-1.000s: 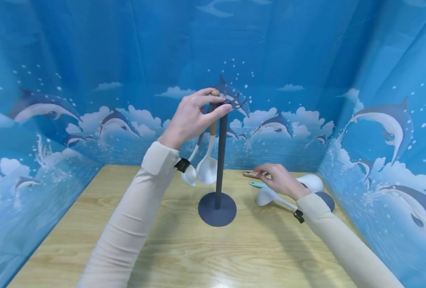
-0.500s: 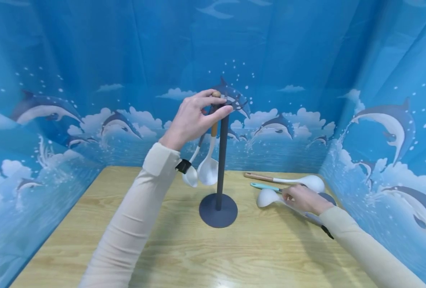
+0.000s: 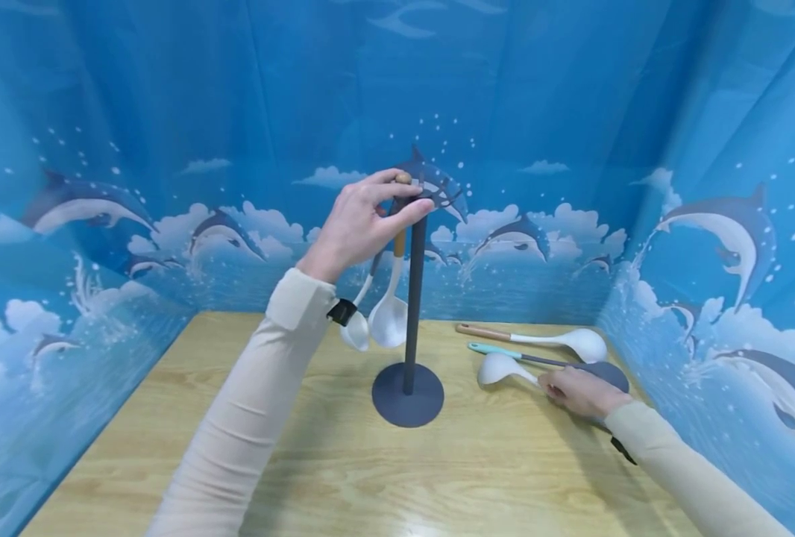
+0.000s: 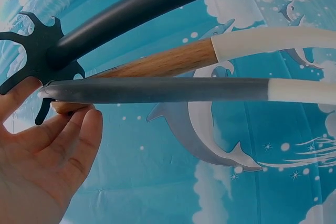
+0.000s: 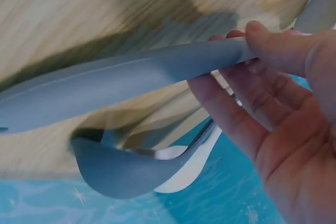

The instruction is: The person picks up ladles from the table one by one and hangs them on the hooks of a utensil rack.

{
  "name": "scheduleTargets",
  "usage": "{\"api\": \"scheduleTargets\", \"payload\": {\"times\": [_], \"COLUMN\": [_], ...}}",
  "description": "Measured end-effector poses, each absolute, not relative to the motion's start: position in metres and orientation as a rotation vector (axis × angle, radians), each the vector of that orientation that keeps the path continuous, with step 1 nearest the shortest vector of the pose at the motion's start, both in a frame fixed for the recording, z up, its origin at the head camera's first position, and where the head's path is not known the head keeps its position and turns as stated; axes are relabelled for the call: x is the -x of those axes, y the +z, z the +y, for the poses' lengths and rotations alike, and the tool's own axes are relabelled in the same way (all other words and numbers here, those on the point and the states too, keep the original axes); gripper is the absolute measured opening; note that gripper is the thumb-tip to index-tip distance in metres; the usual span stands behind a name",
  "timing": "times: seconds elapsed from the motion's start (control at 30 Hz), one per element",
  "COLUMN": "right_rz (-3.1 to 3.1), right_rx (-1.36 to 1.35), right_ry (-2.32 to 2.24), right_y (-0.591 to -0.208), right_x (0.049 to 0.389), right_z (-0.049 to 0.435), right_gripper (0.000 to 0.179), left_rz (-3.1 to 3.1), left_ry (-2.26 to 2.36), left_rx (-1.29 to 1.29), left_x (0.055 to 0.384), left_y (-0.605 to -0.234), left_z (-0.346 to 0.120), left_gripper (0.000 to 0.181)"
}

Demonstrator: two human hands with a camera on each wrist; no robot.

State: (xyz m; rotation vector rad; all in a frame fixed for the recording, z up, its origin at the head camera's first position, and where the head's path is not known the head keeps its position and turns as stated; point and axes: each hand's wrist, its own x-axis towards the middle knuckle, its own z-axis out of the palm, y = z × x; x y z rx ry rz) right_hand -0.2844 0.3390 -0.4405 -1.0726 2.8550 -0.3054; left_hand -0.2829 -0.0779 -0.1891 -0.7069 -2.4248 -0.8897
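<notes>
A dark utensil stand [image 3: 414, 313] with a round base and a hooked top stands mid-table. My left hand [image 3: 364, 216] holds its top, thumb and fingers at the hook ring [image 4: 44, 51]. From the hooks hang a white ladle with a wooden handle [image 4: 163, 59] and a white spoon with a grey handle [image 4: 173, 90]. To the right, my right hand [image 3: 579, 391] pinches a white ladle [image 3: 497, 369] near the neck. That ladle's grey handle [image 5: 121, 80] extends past the fingers in the right wrist view, close over the tabletop.
Behind the right hand, a white ladle with a wooden handle [image 3: 585, 344] lies at the table's back right. Beside it is a dark-headed utensil with a turquoise handle [image 3: 494, 349]. A blue dolphin-print curtain [image 3: 303, 89] surrounds the wooden table [image 3: 344, 477].
The right hand has moved right and toward me from above the utensils, and now pinches the grey-handled ladle. My left hand stays at the stand's top.
</notes>
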Motion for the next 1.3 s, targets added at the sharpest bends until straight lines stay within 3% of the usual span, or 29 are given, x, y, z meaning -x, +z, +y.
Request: {"api": "scheduleTargets", "payload": {"times": [0.1,0.47,0.73,1.1,1.3], "right_rz": [2.789,2.609,2.571,2.607,2.667], "right_rx": [1.105,1.007,0.998,1.276,1.237], "right_ry": [-0.339,-0.448,-0.382,-0.408,-0.396], "right_y": [-0.437,-0.43,-0.431,-0.435,-0.432], "right_x": [0.284,0.288,0.286,0.286,0.289], "right_z": [0.335,0.313,0.307,0.29,0.271], "right_gripper": [0.023,0.028,0.063,0.032,0.027], "left_rz": [-2.41,-2.409,-2.389,-2.383,-2.387], "left_ry": [-0.898,-0.892,-0.898,-0.916,-0.9], "left_rx": [0.716,0.707,0.724,0.738,0.728], "left_x": [0.283,0.282,0.282,0.284,0.283], "left_y": [-0.189,-0.189,-0.189,-0.191,-0.191], "left_z": [-0.078,-0.08,-0.08,-0.078,-0.077], "left_gripper": [0.051,0.051,0.05,0.05,0.05]}}
